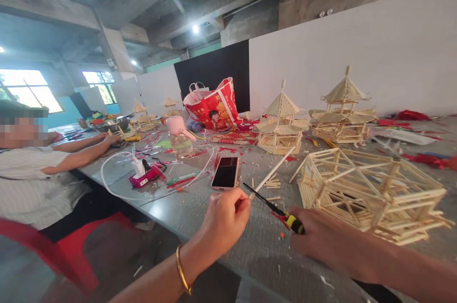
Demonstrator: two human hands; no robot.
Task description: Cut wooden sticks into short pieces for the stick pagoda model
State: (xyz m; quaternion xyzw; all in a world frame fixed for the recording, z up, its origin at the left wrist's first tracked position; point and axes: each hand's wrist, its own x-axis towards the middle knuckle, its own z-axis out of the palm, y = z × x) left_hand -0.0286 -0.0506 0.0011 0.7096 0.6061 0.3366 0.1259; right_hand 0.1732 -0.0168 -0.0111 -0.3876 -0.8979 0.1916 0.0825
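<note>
Tool (274, 207) yel./blk., stick (273, 172) lt. tan, bag (223, 103) red/wht., phone (225, 173) blk./pink, co-worker's shirt (24, 184) striped wht.

The wearer's hands number two: one left hand (226, 215), one right hand (312, 231). There is one tool (293, 223), one long stick (273, 169), and short sticks (273, 183) too many to count surely. Pagodas (281, 129) make four, two near and two far, beside one roofless frame (382, 212). One phone (225, 172), one bag (205, 107), one jug (181, 140), one bracelet (182, 272), one co-worker (39, 179), two windows (32, 88).
</note>
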